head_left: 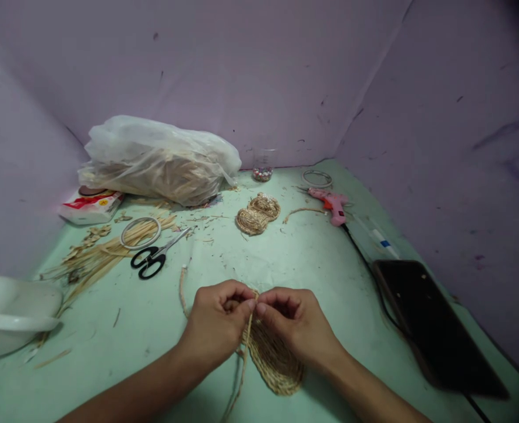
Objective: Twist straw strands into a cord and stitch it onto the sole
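An oval coil of braided straw cord (279, 364) lies close in front of me, partly covered by both hands. At its upper end my left hand (218, 320) is closed, thumb and forefinger pinching the straw cord. My right hand (303, 326) pinches the coil's edge right beside it, the thumb tips almost touching. A loose length of cord (243, 376) hangs from the pinch down toward me. Another stretch of cord (182, 291) curves out left of my left hand. Exactly how the fingertips grip is partly hidden.
Scissors (156, 255), a ring (140, 234) and straw strips (96, 264) lie left, near a white jug (17, 317). Behind are a plastic bag (158, 158), small coiled pieces (253, 222) and a bead cup (263, 170). A pink glue gun (332, 202) and phone (435, 329) lie right.
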{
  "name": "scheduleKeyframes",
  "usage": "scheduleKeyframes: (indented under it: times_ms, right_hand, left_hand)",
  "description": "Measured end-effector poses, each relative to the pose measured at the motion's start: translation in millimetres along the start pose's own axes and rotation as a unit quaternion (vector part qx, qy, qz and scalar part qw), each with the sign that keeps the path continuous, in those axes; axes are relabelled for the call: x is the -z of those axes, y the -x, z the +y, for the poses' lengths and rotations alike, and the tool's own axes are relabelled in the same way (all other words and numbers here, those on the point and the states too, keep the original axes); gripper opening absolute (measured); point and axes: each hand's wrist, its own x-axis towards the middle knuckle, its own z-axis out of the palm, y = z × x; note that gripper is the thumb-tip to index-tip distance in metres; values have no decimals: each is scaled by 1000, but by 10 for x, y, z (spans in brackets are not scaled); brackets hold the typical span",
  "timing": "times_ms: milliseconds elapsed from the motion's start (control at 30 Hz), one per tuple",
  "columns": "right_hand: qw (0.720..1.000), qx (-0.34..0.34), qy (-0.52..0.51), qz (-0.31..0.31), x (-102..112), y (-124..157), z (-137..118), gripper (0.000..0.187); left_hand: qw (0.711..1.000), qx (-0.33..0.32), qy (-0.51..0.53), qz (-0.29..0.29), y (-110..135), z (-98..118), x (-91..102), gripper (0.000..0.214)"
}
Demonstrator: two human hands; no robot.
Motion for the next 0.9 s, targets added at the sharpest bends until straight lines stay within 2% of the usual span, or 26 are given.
scheduleKeyframes:
  times_ms: [200,433,600,700,800,900]
  right_hand:
    - [1000,7,13,7,-14,-7,2,19]
    - [999,6,40,34,-7,-15,24,15]
    - [998,9,42,44,-10,-11,7,11]
    - [997,34,56,43,-17,1,-7,9]
    - [994,52,85,54,-34,23,-24,10]
    - [995,39,80,52,-53,38,-35,10]
  left_hand:
    - [999,-6,-37,-3,3,-28,-3,12]
    - [999,41,14,-11,15,57,-19,10]
    - [1000,22,-11,-7,22,21,-21,10]
    - [1000,12,-24,-10,28,8,-15,11]
    - [999,28,-24,-16,35,35,-9,10]
    - [998,52,-5,-25,34,77,1,6]
